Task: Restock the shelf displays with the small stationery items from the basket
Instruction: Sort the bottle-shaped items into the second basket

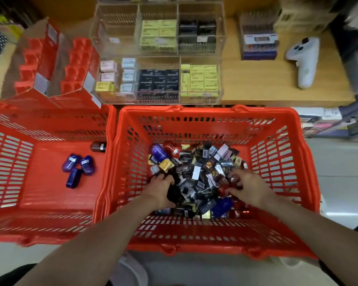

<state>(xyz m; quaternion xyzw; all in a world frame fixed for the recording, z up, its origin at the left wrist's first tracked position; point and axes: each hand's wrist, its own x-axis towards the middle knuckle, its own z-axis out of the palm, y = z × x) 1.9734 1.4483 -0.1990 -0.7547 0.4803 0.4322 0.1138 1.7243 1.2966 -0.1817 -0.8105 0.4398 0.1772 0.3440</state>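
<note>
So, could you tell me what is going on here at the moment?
A person is sorting through the right-hand red basket, which holds a heap of small boxed stationery items. The left hand grips something dark in the heap, and the right hand pinches a small red item. The left-hand basket holds only three purple items and a brown one. The clear acrylic shelf display beyond is partly filled, with its upper left compartment bare.

No text can be read here. The small boxes (196,174) in the red basket (277,162), the yellow boxes (203,79) and black boxes (158,80) in the clear display case (220,58), and the white price stickers (113,40) all carry print, but it is too blurred to make out
</note>
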